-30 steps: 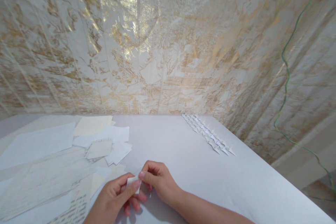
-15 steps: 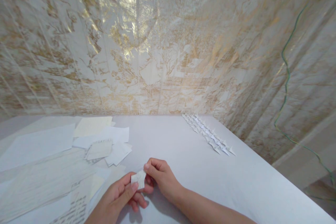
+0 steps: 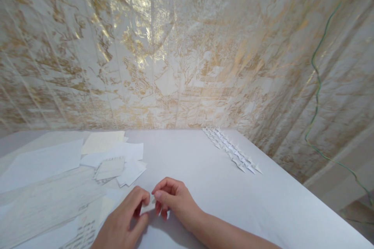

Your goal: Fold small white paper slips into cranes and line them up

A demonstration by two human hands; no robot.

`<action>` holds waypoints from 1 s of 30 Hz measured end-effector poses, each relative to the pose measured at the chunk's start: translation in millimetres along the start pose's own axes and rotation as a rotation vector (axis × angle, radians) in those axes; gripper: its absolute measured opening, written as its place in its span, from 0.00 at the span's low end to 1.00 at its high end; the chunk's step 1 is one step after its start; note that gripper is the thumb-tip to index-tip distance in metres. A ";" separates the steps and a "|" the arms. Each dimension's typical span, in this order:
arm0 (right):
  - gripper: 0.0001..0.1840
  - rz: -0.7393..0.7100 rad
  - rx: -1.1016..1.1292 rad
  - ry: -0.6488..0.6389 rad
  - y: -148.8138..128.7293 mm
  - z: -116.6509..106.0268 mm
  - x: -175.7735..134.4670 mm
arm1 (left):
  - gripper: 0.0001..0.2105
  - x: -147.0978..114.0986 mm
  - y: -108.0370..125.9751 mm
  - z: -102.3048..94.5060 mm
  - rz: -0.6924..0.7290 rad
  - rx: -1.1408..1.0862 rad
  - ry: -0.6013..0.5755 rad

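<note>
A small piece of folded white paper (image 3: 148, 205) sits between my two hands, low over the white table. Its left part is gripped by my left hand (image 3: 128, 212), whose curled fingers and thumb come in from the left. On the other side, my right hand (image 3: 174, 201) pinches the paper's right end with thumb and forefinger. Both hands cover much of the paper, so its exact shape cannot be made out. To the left of my hands lie loose square paper sheets (image 3: 131, 172).
Rows of small folded paper pieces with pointed tips (image 3: 230, 148) stand at the back right of the table (image 3: 181, 155). Larger sheets (image 3: 46, 159) spread over the left side. A patterned curtain (image 3: 175, 66) hangs behind, and a green cord (image 3: 317, 97) dangles at the right.
My left hand has turned over so its back faces up, fingers curled inward. The paper has tilted and less of it shows. My right hand has shifted slightly left.
</note>
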State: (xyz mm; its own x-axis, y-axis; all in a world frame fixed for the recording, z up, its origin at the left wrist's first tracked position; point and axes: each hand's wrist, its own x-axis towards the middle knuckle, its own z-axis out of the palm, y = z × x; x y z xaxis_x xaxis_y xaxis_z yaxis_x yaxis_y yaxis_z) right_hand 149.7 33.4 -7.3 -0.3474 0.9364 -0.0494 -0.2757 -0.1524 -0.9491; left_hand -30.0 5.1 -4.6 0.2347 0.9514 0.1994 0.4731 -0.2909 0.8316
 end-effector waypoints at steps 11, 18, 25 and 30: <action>0.15 -0.202 -0.285 -0.021 -6.1 -5.1 -6.4 | 0.13 2.1 11.7 10.4 -0.322 -0.676 -0.063; 0.09 -0.231 -0.346 0.027 -6.2 -5.0 -5.8 | 0.16 5.6 10.6 9.3 -0.364 -0.663 0.059; 0.16 -0.192 -0.212 0.020 0.9 -3.7 -3.2 | 0.14 2.6 16.0 13.7 -0.293 -0.646 0.091; 0.13 -0.204 -0.245 0.038 1.8 -2.4 -4.2 | 0.05 0.6 15.6 14.6 -0.250 -0.613 0.031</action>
State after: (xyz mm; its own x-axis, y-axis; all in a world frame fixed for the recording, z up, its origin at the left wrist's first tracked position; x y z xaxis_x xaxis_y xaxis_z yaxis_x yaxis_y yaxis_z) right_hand 152.9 29.9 -9.5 -0.2721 0.9517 0.1422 -0.1101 0.1160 -0.9871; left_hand -10.1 -0.4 1.0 0.1513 0.9880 -0.0311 -0.0613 0.0408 0.9973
